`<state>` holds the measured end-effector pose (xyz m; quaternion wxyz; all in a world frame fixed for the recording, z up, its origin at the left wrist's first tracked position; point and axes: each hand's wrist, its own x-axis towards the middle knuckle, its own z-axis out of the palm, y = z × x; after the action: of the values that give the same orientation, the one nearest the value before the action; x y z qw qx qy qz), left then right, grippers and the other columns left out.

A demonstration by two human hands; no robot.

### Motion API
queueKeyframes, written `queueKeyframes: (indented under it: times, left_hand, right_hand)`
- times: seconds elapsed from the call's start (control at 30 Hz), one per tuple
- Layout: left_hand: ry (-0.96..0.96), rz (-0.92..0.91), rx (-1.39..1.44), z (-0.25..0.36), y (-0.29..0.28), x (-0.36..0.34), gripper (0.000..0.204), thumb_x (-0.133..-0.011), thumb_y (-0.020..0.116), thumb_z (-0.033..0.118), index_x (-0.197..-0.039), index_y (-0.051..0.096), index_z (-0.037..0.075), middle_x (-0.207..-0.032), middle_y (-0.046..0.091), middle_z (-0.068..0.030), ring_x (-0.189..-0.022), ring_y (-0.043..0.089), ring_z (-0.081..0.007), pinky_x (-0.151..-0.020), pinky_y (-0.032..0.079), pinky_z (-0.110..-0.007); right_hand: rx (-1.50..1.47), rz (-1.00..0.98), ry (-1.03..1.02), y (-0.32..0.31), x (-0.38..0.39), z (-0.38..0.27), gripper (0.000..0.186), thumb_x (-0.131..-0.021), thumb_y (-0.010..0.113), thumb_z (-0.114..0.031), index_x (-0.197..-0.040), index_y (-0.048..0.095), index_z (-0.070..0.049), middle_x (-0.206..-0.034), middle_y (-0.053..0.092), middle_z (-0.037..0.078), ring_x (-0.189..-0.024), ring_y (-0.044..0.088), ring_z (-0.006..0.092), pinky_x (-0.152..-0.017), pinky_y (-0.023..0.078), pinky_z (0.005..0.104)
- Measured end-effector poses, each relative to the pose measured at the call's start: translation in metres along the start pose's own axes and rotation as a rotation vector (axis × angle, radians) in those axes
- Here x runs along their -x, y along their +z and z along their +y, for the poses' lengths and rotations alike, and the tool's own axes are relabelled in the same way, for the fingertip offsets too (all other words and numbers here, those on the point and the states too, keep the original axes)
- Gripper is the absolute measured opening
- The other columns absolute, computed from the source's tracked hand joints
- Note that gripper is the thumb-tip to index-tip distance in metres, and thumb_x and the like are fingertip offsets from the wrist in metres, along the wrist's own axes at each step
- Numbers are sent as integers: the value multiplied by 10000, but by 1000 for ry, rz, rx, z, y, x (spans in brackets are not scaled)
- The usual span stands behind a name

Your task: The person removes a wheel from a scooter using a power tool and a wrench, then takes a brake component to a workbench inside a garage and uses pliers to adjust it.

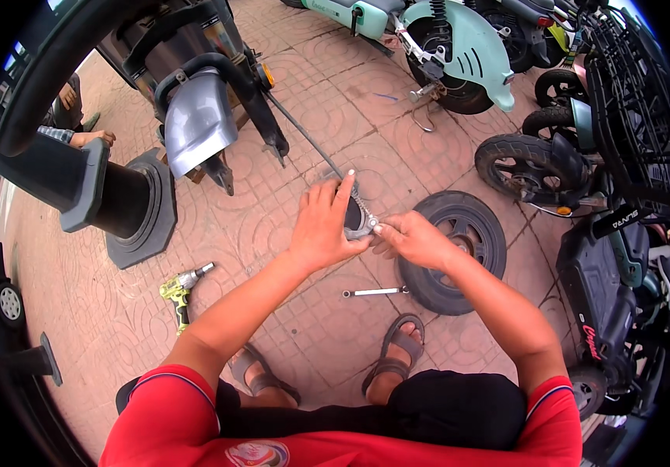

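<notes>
My left hand [323,218] grips a round metal brake part [354,214] with a dark centre, held over the pavement. A black cable [311,140] runs from it, with a spring near its end, up toward a scooter front fork [276,140] with a silver mudguard [198,121]. My right hand [406,237] pinches a small silver fitting [373,222] on the part's right side. Below right lies a loose wheel [489,261] with a black tyre; a wrench [374,292] lies near it. A yellow-green power drill [179,292] with a socket lies left of my left forearm.
Several parked scooters [537,167] line the right and back, including a mint one [475,58]. A black post on a broad base [138,206] stands at upper left. Another person's hand [89,138] shows behind it. My sandalled feet [393,350] are below.
</notes>
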<state>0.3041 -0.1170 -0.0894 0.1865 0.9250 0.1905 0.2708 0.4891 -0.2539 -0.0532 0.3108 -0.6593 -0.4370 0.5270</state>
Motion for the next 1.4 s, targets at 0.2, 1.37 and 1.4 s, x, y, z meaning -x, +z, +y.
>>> queueKeyframes:
  times: [0.2,1.37,1.4]
  left_hand:
    - [-9,-39,5,-1,3,-1,1280,-602,957,491,-1619,309,63,-1366,504,-216,-1248,507,-418,-1046,433,-532]
    - [-145,-209,-83,24,11,-20,1102,-557,980,331,-1543,518,166,-1172,556,-171,-1143,541,-403,-999,466,-530]
    - [-154,-229,-94,25,12,-22,1118,-549,987,310,-1549,510,161,-1168,559,-171,-1130,552,-400,-993,469,-518]
  right_hand:
    - [89,74,-22,-1,8,-6,334,-1090,581,-265,-1067,732,33,-821,734,129,-765,712,193,-728,574,367]
    - [360,280,-4,11,-3,9,395,-897,770,-356,-945,741,35,-855,715,271,-871,713,435,-790,540,502]
    - [357,295,9,8,0,4,395,-897,770,-356,-945,741,35,-855,715,271,-871,713,435,-790,540,502]
